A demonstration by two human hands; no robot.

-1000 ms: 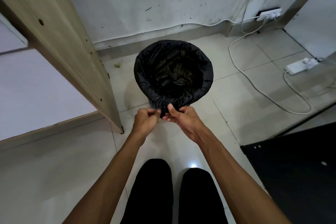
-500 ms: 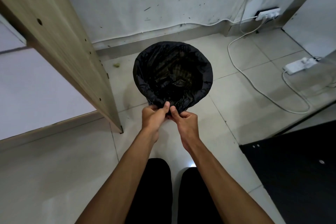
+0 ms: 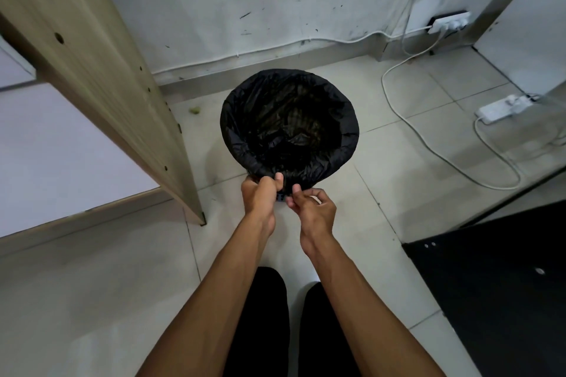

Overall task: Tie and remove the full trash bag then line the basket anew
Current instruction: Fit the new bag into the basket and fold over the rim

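Floor [image 3: 413, 162]: pale tiles, grey joints, running to a scuffed white wall [image 3: 275, 3].

Wooden panel [image 3: 92, 70]: light-grained upright board, slanting from upper left to a foot on the tiles left of the basket; small drilled holes along its face.

Dark slab [image 3: 496, 291]: black, flat, filling the lower right corner (what it was could not be told).

Trash bag [image 3: 289, 128]: black plastic, lining a round basket that stood on the tiles near the wall; its edge was folded over the rim all the way round, mouth open, crumpled dark contents inside. Almost none of the basket showed beneath the plastic.

Left hand [image 3: 260, 196]: fingers curled tight, thumb up, gripping the bag's folded edge at the near side of the rim.

Right hand [image 3: 312, 208]: just beside the left, thumb and forefinger pinching the same stretch of black plastic; remaining fingers loosely bent.

Legs [image 3: 275, 324]: in black, at bottom centre, between the forearms.

White cable [image 3: 428, 144]: looping across the tiles, right of the basket.

Power strip [image 3: 502, 107]: white, on the floor at far right.

Wall socket [image 3: 450, 24]: at the skirting, plugs in it.
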